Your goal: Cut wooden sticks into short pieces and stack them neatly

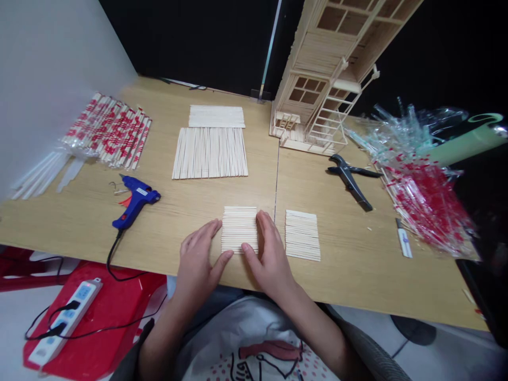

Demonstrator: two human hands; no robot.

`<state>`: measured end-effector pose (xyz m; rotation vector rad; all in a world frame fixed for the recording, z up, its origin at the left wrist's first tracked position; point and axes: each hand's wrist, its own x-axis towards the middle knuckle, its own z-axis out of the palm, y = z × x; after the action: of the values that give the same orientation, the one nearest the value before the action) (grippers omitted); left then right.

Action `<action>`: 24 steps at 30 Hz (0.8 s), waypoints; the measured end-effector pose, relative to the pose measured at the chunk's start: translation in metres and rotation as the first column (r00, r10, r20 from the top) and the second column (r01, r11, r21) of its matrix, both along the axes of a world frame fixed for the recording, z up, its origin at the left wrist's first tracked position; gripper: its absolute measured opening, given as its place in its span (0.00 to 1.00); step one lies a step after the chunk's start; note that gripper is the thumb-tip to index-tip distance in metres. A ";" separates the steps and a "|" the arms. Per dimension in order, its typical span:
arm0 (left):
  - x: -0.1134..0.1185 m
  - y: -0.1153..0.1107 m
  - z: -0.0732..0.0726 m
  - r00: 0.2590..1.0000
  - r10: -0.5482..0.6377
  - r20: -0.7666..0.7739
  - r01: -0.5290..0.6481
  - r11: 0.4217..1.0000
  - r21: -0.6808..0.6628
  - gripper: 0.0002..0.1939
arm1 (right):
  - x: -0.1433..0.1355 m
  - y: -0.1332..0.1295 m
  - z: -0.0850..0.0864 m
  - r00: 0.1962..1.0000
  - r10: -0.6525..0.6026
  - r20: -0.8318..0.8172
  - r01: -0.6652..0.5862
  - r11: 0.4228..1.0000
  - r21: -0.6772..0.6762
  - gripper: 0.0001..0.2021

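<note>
A small panel of pale wooden sticks (238, 227) lies flat on the table between my two hands, its sticks running side to side. My left hand (201, 251) is beside its left edge, thumb and fingers apart. At the right edge rests my right hand (270, 248), fingers along the side and thumb at the lower edge, also spread apart. Just right of that hand lies a second small stick panel (302, 235). Farther back is a wide row of upright sticks (210, 153), with a narrower stick panel (216, 116) above it.
A blue glue gun (137, 200) lies left, its cord running over the table edge to a power strip (65, 323). Behind stands a wooden model house (309, 90). Black cutters (349, 182), a glue tube (404, 238) and red-and-clear wrappers (428, 201) lie right; wrapped chopsticks (111, 129) lie left.
</note>
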<state>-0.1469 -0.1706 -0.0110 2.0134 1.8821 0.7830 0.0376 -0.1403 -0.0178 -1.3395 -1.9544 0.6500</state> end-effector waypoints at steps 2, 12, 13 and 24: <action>0.000 0.000 0.000 1.000 0.000 -0.001 0.000 1.000 0.006 0.29 | -0.001 0.001 0.000 1.000 0.003 0.001 -0.003 1.000 0.000 0.35; 0.000 0.001 -0.001 1.000 -0.003 -0.005 0.003 1.000 0.024 0.28 | -0.002 0.004 -0.001 1.000 0.007 -0.013 -0.007 1.000 0.001 0.35; 0.000 0.001 -0.001 1.000 -0.002 -0.004 0.002 1.000 0.025 0.29 | -0.002 0.004 -0.001 1.000 0.007 -0.011 -0.007 1.000 -0.002 0.35; -0.001 0.000 -0.002 1.000 -0.005 -0.003 0.005 1.000 0.016 0.28 | -0.003 0.007 -0.002 1.000 -0.010 -0.017 0.010 1.000 -0.004 0.35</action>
<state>-0.1479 -0.1703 -0.0129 2.0288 1.8772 0.7969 0.0346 -0.1328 -0.0196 -1.3414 -1.9329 0.6579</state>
